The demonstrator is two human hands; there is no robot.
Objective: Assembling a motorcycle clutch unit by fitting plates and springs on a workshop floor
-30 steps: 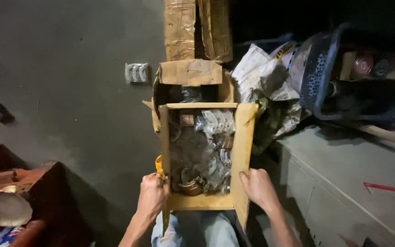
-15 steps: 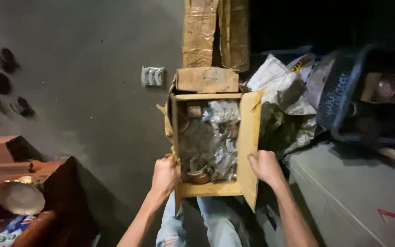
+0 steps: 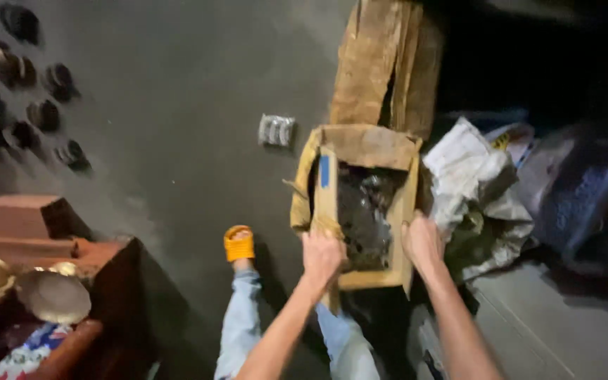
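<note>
I hold an open brown cardboard box [image 3: 369, 144] in front of me with both hands. My left hand [image 3: 321, 257] grips its near left wall by the flap with the blue tape. My right hand [image 3: 422, 243] grips the near right wall. Inside the box lies a dark pile of shiny packets, blurred. The box hangs tilted above the grey floor, ahead of my legs in light jeans and my foot in a yellow sandal [image 3: 238, 245].
Flattened cardboard sheets [image 3: 385, 67] lean up behind the box. A small silver packet [image 3: 276, 130] lies on the floor. White sacks [image 3: 476, 186] and dark bags sit to the right. A wooden bench with brass bowls [image 3: 51, 295] stands at left; dark round items [image 3: 29, 112] dot the floor.
The box has moved away from me and lower, toward the floor by the cardboard sheets. My view has swung down and left; my leg and sandal now show.
</note>
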